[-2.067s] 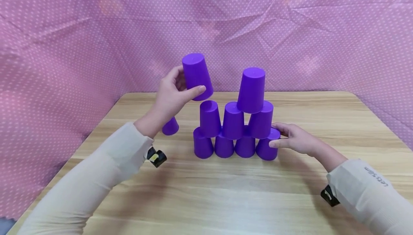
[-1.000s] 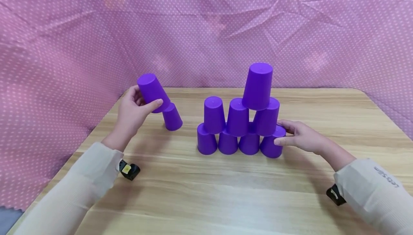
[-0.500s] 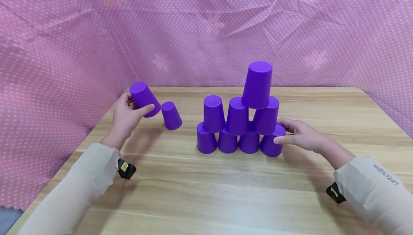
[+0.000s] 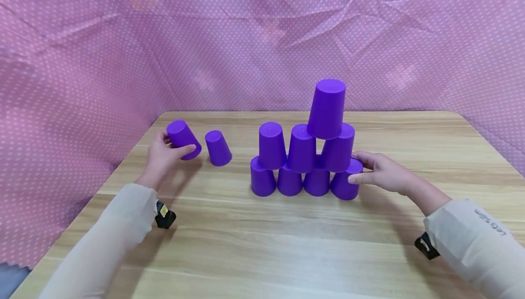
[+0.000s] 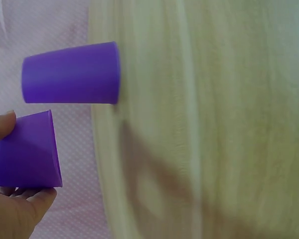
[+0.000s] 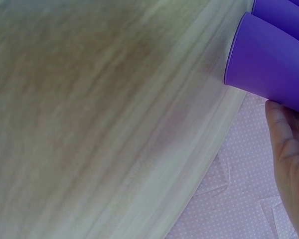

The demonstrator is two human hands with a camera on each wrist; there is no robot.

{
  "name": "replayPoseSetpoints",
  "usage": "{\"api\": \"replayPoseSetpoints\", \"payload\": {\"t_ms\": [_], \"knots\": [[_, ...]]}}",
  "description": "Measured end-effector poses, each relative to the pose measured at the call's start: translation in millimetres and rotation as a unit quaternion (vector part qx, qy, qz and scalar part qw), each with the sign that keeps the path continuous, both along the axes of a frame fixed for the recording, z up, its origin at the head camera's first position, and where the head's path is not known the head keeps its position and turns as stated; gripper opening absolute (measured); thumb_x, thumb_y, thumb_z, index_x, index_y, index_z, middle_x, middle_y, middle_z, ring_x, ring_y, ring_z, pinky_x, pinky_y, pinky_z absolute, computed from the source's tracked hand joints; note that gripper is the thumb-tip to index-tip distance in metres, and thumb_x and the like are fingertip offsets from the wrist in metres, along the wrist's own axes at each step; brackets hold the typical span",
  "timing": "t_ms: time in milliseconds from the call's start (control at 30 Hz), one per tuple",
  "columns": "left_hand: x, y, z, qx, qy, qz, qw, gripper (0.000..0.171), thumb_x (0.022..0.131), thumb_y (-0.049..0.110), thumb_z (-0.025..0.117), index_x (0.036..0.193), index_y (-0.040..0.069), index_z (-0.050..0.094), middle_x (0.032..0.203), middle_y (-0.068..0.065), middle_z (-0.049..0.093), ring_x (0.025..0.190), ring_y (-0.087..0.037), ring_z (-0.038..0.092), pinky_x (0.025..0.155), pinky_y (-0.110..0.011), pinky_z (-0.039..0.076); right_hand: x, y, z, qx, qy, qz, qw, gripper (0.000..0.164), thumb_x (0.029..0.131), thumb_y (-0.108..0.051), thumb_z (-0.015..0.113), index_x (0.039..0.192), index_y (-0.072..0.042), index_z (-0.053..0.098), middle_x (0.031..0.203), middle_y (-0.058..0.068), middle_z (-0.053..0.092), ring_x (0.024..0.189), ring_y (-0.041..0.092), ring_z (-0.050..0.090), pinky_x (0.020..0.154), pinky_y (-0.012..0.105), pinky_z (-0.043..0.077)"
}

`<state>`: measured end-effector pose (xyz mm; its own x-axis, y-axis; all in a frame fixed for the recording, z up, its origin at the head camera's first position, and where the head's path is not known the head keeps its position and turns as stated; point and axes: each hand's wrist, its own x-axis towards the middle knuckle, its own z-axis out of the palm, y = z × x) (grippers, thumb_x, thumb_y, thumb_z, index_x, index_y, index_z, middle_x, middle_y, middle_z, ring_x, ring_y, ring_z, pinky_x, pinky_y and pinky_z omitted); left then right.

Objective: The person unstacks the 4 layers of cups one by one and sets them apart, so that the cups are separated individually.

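My left hand [image 4: 162, 155] grips an upside-down purple cup [image 4: 182, 139], thumb in front and fingers behind. This cup leans a little and hangs low over the table at its left side. Just right of it stands another upturned purple cup [image 4: 218, 148], also in the left wrist view as a cup [image 5: 72, 73] beside the held one. At centre right, purple cups are stacked upside down: a bottom row of several, a row of three, and a top cup [image 4: 327, 110] at the right. My right hand [image 4: 381, 173] holds the rightmost bottom cup [image 4: 343, 186] between thumb and fingers.
The stack stands on a light wooden table [image 4: 262, 244] with a rounded far edge. A pink dotted cloth [image 4: 246, 39] hangs behind and at both sides. The second-row left cup [image 4: 272, 146] carries nothing on top.
My left hand has carried its cup from above the stack's left end leftward and down, past the lone cup, to low over the table. The right hand keeps its place at the stack.
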<state>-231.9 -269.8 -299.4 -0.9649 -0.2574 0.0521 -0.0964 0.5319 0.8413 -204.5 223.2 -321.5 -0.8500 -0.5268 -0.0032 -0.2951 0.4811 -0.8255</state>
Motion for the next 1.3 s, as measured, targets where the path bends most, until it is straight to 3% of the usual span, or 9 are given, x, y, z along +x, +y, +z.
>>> {"api": "replayPoseSetpoints", "payload": {"t_ms": [333, 700, 1300], "knots": [[-5.0, -3.5, -18.9, 0.011, -0.030, -0.022, 0.9993, 0.083, 0.080, 0.015, 0.070, 0.141, -0.002, 0.017, 0.142, -0.026, 0.033, 0.130, -0.039, 0.035, 0.110, -0.048, 0.029, -0.7, -0.3, -0.3, -0.003, -0.004, 0.001, 1.000, 0.051, 0.088, -0.019, 0.063, 0.130, 0.004, 0.044, 0.116, 0.015, 0.061, 0.101, 0.008, 0.058, 0.085, 0.022, 0.049], [-7.3, 0.4, -28.8, 0.016, -0.069, -0.057, 0.9959, 0.078, 0.081, 0.013, 0.069, 0.136, -0.003, 0.016, 0.141, -0.028, 0.032, 0.131, -0.039, 0.033, 0.112, -0.048, 0.025, -0.8, -0.7, -2.1, -0.002, 0.003, -0.001, 1.000, 0.051, 0.088, -0.018, 0.064, 0.130, 0.004, 0.045, 0.115, 0.015, 0.061, 0.101, 0.006, 0.057, 0.085, 0.022, 0.049], [-8.8, 5.4, -34.7, 0.004, -0.063, -0.037, 0.9973, 0.073, 0.078, 0.010, 0.071, 0.132, -0.002, 0.023, 0.140, -0.028, 0.035, 0.128, -0.041, 0.037, 0.109, -0.049, 0.030, -0.5, -0.5, -0.5, -0.004, -0.001, 0.001, 1.000, 0.051, 0.088, -0.018, 0.064, 0.130, 0.004, 0.045, 0.116, 0.016, 0.061, 0.101, 0.004, 0.057, 0.085, 0.021, 0.049]]}}
